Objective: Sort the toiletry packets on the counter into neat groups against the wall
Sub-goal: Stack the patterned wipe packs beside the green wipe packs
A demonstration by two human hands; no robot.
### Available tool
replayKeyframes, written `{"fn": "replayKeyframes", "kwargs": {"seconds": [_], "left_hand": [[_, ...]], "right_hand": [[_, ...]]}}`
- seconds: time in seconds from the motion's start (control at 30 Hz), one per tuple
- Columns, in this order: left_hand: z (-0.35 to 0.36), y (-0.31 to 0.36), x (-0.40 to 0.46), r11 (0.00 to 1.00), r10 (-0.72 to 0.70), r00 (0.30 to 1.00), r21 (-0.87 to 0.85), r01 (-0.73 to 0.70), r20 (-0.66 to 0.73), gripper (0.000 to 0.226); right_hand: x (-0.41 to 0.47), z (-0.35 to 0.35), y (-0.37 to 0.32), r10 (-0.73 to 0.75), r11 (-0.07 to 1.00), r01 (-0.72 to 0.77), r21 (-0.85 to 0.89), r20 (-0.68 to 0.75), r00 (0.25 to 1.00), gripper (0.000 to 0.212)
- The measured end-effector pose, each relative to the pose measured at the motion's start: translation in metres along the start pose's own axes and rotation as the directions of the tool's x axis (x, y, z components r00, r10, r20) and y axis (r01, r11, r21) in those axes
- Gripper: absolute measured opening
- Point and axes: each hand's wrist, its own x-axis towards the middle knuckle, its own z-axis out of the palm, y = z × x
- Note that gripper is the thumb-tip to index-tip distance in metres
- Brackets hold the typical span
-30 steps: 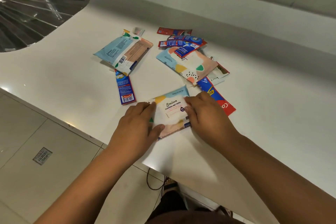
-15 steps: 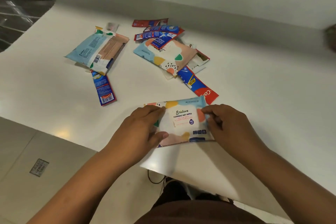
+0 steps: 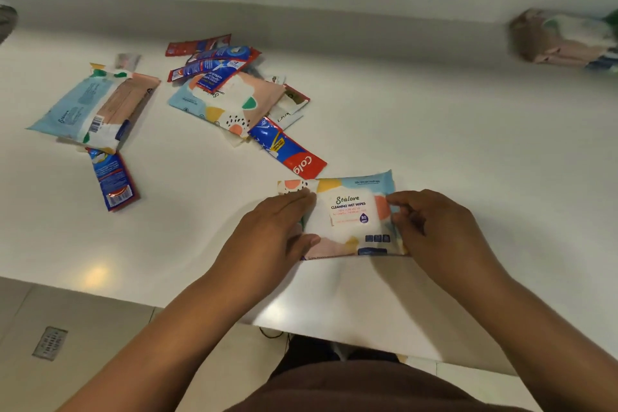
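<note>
A pastel wet wipes pack (image 3: 347,214) lies flat near the counter's front edge, label up. My left hand (image 3: 277,231) grips its left end and my right hand (image 3: 431,227) pinches its right end. Behind it a red and blue toothpaste sachet (image 3: 287,152) lies diagonally. A second wipes pack (image 3: 230,102) sits further back with several toothpaste sachets (image 3: 214,65) on and behind it. At the left, a third wipes pack (image 3: 93,107) lies label down, with another sachet (image 3: 112,179) in front of it.
The white counter (image 3: 434,117) runs to a low wall at the back. A blurred stack of wipes packs (image 3: 565,40) stands against the wall at the far right. Below the counter's front edge are floor tiles and a floor drain (image 3: 50,343).
Both hands have turned the held wipes pack from slanted to square with the counter edge and spread to its ends. The view has swung right, so the sink has left the frame.
</note>
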Motion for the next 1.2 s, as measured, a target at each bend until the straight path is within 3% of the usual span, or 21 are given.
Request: {"fn": "replayKeyframes", "kwargs": {"seconds": [0.1,0.23,0.67,1.2], "left_hand": [[0.011,0.028,0.017,1.000,0.027,1.000,0.004,-0.027,0.011,0.059],[0.029,0.066,0.040,0.998,0.057,0.998,0.005,-0.057,0.030,0.060],[0.080,0.171,0.121,0.991,0.131,0.990,0.000,-0.131,0.059,0.057],[0.111,0.252,0.236,0.985,0.172,0.980,-0.019,-0.171,0.096,0.057]], "right_hand": [[-0.007,-0.015,0.026,-0.098,0.986,0.083,-0.148,-0.093,0.991,0.032],[-0.017,-0.028,0.051,-0.249,0.942,0.220,-0.254,-0.089,0.964,0.037],[-0.017,-0.104,0.153,-0.054,0.986,0.035,-0.163,-0.112,0.992,0.051],[0.039,-0.175,0.245,-0.008,0.986,-0.019,-0.167,-0.159,0.987,0.053]]}}
